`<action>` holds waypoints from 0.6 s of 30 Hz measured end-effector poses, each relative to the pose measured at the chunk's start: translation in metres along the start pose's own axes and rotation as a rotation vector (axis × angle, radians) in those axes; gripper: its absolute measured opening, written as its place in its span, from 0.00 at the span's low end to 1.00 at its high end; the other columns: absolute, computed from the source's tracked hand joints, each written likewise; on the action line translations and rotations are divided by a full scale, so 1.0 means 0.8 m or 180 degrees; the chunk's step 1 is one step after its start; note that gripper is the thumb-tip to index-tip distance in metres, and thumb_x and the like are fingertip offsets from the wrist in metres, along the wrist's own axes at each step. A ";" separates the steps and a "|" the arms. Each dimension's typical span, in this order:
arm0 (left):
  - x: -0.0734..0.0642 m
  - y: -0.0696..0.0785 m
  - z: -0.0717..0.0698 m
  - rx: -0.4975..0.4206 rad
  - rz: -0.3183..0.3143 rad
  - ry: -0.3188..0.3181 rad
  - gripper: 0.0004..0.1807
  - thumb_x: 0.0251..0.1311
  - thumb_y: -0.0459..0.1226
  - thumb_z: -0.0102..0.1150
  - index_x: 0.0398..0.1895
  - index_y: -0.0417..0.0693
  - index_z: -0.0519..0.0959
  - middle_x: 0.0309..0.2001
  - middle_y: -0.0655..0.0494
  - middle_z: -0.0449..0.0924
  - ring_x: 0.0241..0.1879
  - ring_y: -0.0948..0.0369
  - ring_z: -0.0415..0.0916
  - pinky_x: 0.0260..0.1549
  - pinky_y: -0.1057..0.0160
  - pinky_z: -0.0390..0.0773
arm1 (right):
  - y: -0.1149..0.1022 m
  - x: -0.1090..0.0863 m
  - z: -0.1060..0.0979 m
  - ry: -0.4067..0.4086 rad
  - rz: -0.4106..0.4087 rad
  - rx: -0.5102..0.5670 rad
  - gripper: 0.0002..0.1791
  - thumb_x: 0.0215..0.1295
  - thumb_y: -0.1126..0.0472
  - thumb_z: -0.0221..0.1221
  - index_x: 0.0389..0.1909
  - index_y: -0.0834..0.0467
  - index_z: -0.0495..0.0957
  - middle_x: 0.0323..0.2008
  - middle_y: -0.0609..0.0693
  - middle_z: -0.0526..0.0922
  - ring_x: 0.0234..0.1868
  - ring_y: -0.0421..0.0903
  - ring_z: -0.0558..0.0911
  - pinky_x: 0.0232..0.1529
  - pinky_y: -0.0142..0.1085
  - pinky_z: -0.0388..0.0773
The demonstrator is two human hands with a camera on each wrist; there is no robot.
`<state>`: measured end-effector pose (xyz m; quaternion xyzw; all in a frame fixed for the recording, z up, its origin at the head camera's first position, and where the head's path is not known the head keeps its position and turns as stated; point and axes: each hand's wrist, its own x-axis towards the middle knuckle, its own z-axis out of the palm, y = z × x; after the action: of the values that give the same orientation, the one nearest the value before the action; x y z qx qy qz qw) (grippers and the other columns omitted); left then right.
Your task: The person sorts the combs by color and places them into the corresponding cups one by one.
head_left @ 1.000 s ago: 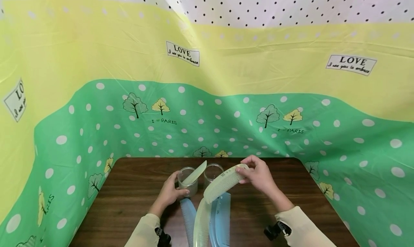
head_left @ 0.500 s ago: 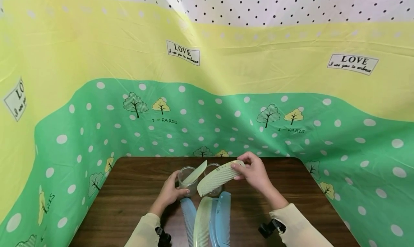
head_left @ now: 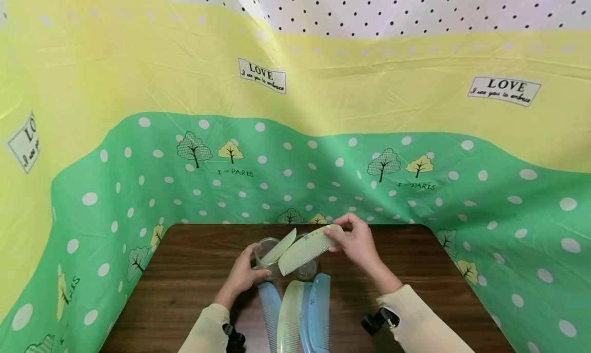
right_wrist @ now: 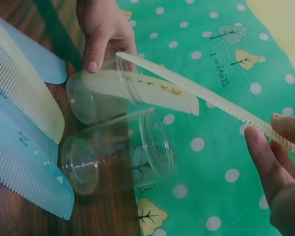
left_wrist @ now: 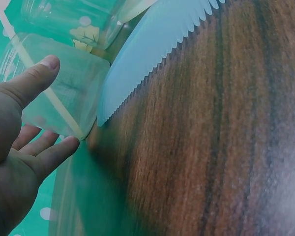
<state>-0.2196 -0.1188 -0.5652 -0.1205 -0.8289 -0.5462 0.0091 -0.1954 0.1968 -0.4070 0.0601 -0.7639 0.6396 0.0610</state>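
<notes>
My left hand (head_left: 242,274) holds a clear jar (left_wrist: 83,69) from its left side, thumb and fingers around it. A pale yellow-green comb (right_wrist: 167,94) leans inside that jar, its upper end above the rim. My right hand (head_left: 359,244) pinches one end of a second pale yellow-green comb (head_left: 304,251). The free end of this comb slants down to the left, near the first jar's mouth in the right wrist view. Next to the first jar stands another clear jar (right_wrist: 120,155), with no comb seen in it.
In front of the jars, a blue comb (head_left: 270,308), a yellow-green comb (head_left: 289,312) and more blue combs (head_left: 319,309) lie on the wooden table (head_left: 184,291). A patterned curtain (head_left: 295,183) hangs behind the table's back edge.
My right hand has carried its comb up and leftward, from above the lying combs to over the jars. The left hand and its jar have stayed in place.
</notes>
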 end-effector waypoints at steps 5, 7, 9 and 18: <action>0.000 0.000 0.001 -0.0010 -0.0007 -0.0041 0.46 0.50 0.33 0.81 0.72 0.39 0.66 0.67 0.36 0.71 0.69 0.38 0.68 0.55 0.50 0.84 | 0.002 0.001 0.006 -0.0034 -0.0042 0.0055 0.16 0.64 0.70 0.68 0.46 0.69 0.73 0.54 0.66 0.80 0.29 0.47 0.88 0.28 0.47 0.89; 0.001 -0.001 0.001 -0.0046 -0.0030 -0.0046 0.46 0.50 0.33 0.80 0.72 0.39 0.66 0.67 0.36 0.70 0.69 0.38 0.68 0.55 0.51 0.84 | 0.002 0.001 0.009 -0.0053 -0.0050 0.0066 0.15 0.64 0.70 0.68 0.46 0.69 0.73 0.57 0.66 0.79 0.30 0.46 0.88 0.29 0.48 0.89; 0.001 -0.001 0.001 -0.0102 -0.0083 -0.0053 0.46 0.50 0.32 0.80 0.73 0.41 0.66 0.68 0.37 0.70 0.70 0.39 0.67 0.55 0.52 0.84 | 0.003 0.001 0.012 -0.0047 -0.0052 0.0073 0.15 0.64 0.70 0.68 0.45 0.69 0.73 0.59 0.66 0.78 0.30 0.44 0.88 0.29 0.48 0.89; 0.002 0.000 0.000 -0.0153 -0.0088 -0.0030 0.47 0.50 0.30 0.80 0.73 0.38 0.65 0.68 0.35 0.69 0.70 0.37 0.66 0.55 0.53 0.85 | 0.007 0.005 0.033 0.0056 -0.0118 0.0010 0.16 0.62 0.70 0.70 0.44 0.69 0.74 0.47 0.67 0.80 0.29 0.50 0.89 0.26 0.46 0.88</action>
<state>-0.2213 -0.1184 -0.5649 -0.1118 -0.8171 -0.5655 -0.0053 -0.2009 0.1722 -0.4165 0.0687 -0.7610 0.6401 0.0795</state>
